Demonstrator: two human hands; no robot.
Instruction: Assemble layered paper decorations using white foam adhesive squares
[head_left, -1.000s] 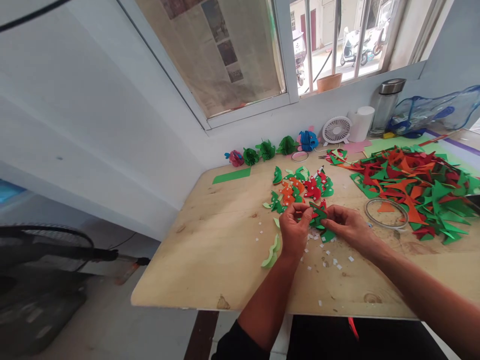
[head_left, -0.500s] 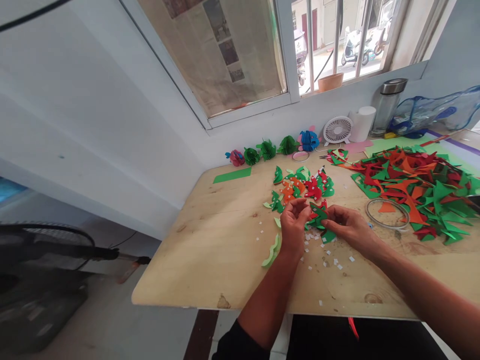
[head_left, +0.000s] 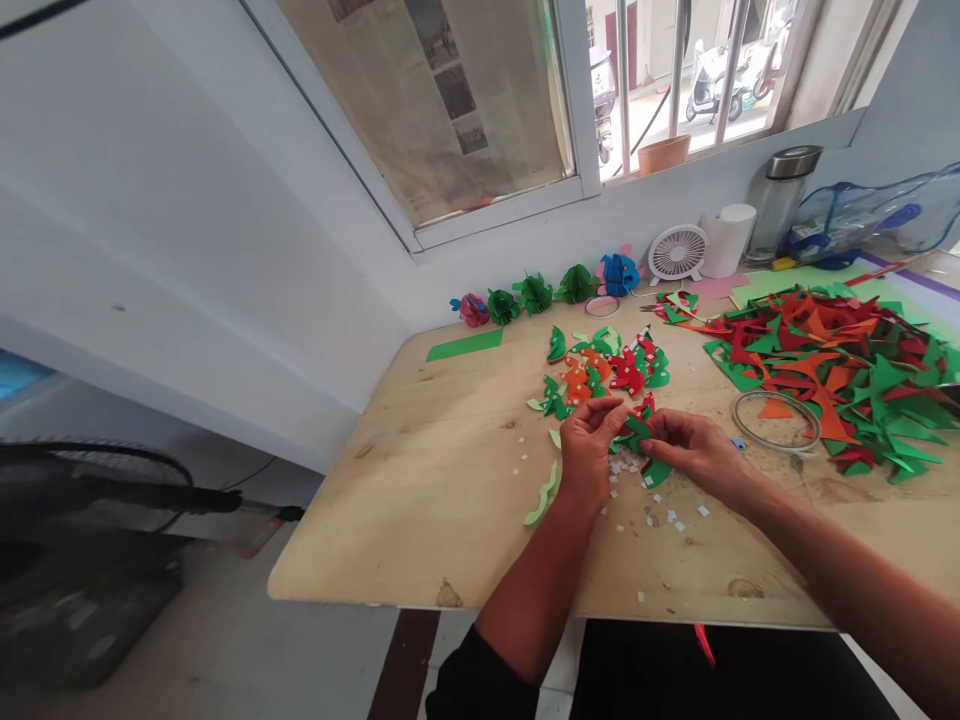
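I read this as a small craft room; whether it sits in a home or a workshop, I can't tell from my end. Craft shows in the wooden table [head_left: 405,510], its heap of coloured paper scraps [head_left: 832,370] and the row of paper ornaments [head_left: 535,293] by the wall. A small white fan [head_left: 677,254] and a bottle [head_left: 781,205] along that wall look domestic. Through the barred window [head_left: 624,90] I see scooters [head_left: 716,85] outside. Off to the left I make out a larger, dark fan [head_left: 82,480].
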